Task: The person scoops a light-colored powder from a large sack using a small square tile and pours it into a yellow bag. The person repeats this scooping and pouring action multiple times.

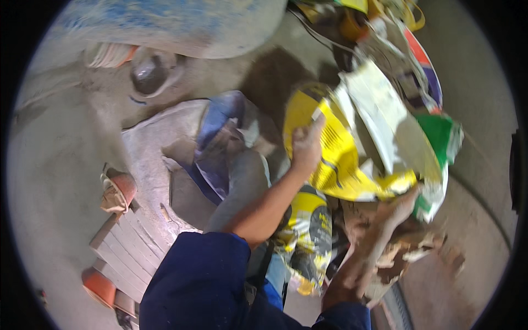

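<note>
My left hand (308, 146) is closed on the left side of a large yellow and white sack (330, 143), its thumb pointing up along the yellow face. The sack looks crumpled and stands partly open, with its pale inside turned up. At the sack's lower right edge, my right hand (399, 208) grips the crumpled rim; some of its fingers are hidden. Behind that edge shows a green and white bag part (437, 137); I cannot tell whether it belongs to the same sack. Below the sack, between my forearms, lies another yellow and black sack (311, 225).
A dusty grey and blue sheet or bag (165, 129) lies left of my left arm. Beyond it stands a dirty bucket (151, 71) beside a big blue-stained rounded object (165, 25). Wooden slats (129, 242) with orange pieces (99, 286) lie lower left. Torn brown paper (407, 258) is at right.
</note>
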Motion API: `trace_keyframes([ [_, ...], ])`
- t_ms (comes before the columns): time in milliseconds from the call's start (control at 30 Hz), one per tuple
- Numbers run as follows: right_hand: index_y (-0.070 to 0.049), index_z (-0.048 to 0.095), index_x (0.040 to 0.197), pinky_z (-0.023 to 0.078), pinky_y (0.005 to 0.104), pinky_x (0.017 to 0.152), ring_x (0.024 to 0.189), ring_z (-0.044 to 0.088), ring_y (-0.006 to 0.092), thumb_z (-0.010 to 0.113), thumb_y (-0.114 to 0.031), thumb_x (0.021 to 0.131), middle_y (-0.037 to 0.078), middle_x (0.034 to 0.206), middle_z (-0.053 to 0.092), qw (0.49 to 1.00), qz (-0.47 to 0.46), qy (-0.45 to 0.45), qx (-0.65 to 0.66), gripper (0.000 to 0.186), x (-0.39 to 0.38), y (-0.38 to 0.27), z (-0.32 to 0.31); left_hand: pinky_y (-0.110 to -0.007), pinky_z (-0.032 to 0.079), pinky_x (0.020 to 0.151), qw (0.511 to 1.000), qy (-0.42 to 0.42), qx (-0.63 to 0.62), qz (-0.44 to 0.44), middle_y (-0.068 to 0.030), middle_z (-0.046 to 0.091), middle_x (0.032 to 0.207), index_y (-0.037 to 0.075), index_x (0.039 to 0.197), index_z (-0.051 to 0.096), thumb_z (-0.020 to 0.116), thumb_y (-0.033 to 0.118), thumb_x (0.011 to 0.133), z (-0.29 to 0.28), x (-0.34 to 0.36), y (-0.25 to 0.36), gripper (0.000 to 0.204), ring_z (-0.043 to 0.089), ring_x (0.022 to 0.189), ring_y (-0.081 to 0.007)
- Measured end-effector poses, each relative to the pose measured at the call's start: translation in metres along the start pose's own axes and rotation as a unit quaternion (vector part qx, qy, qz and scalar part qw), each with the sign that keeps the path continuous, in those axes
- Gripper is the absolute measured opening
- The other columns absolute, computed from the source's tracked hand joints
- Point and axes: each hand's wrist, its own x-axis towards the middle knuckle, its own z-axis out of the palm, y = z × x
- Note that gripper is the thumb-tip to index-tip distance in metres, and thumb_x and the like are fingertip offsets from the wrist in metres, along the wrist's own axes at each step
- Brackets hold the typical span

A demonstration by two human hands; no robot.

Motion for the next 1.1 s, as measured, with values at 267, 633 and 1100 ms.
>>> trace_keyframes([
  [267,0.007,0.056,0.128,0.047,0.0358,0.097,0.111,0.058,0.0218,0.045,-0.035,0.107,0.014,0.117,0.064,0.966,-0.180,-0.089,-0.162,0.048,-0.055,0.025,-0.127,-0.041,0.052,0.082,0.996,-0.046,-0.071,-0.043,-0.0214,0.060,0.103,0.004,0.141,0.053,0.050,0.020,0.105,-0.006,0.004,-0.031,0.039,0.062,0.095,-0.0310],
  [633,0.009,0.043,0.143,0.042,0.0374,0.107,0.125,0.055,0.0313,0.063,-0.040,0.097,0.019,0.139,0.056,0.897,0.245,0.192,-0.313,0.070,-0.278,0.219,-0.437,-0.046,0.034,0.112,0.853,-0.436,-0.147,-0.248,-0.0265,0.042,0.147,-0.006,0.146,0.036,0.070,0.025,0.092,-0.120,-0.190,0.006,0.071,0.040,0.137,-0.0369],
  [1100,0.005,0.064,0.116,0.058,0.0374,0.074,0.083,0.070,0.0216,0.075,-0.021,0.089,0.012,0.100,0.071,0.898,0.433,0.073,0.030,0.039,-0.271,0.238,-0.440,-0.036,0.047,0.072,0.642,-0.593,-0.050,-0.484,-0.0045,0.069,0.090,0.001,0.104,0.071,0.068,0.029,0.095,-0.110,-0.341,-0.054,0.030,0.058,0.076,-0.0160],
])
